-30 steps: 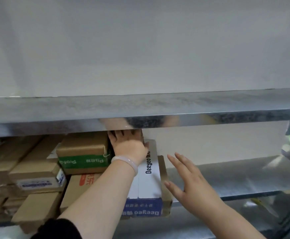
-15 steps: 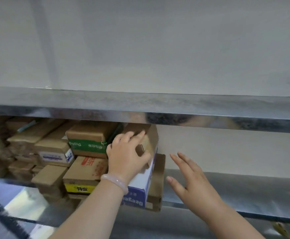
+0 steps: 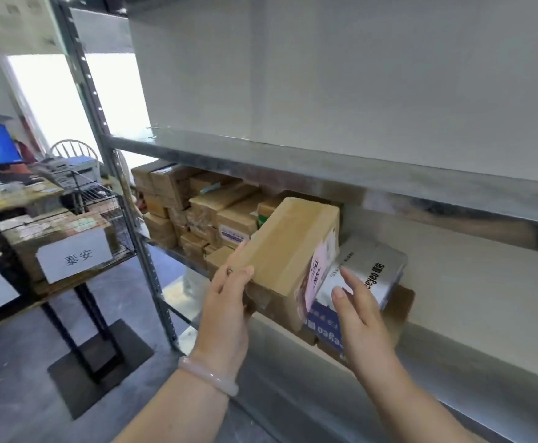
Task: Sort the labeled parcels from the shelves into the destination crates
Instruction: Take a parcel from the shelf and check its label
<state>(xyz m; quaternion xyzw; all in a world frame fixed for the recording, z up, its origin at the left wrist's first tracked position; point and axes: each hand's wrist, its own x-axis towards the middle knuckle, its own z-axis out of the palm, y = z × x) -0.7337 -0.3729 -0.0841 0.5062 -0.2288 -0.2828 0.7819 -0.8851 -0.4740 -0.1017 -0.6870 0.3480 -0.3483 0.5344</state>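
One brown cardboard parcel (image 3: 288, 247) is held tilted at the front of the metal shelf (image 3: 472, 366). It is plain and long, and a strip of clear tape is seen along its top. One pink and white label (image 3: 317, 273) is stuck on its near end; the writing is too blurred to be read. The near lower corner of the parcel is gripped by the left hand (image 3: 226, 302), whose wrist carries one pale bracelet (image 3: 208, 375).

The right hand (image 3: 360, 311) is kept flat, with straight fingers slightly spread, just beside the label. Under it lies one white and blue box (image 3: 373, 270); whether this is touched cannot be told.

A stack of brown parcels (image 3: 197, 212) fills the shelf to the left; their number cannot be counted exactly. One wire crate (image 3: 114, 215) with one white sign (image 3: 74, 255) stands at the left.
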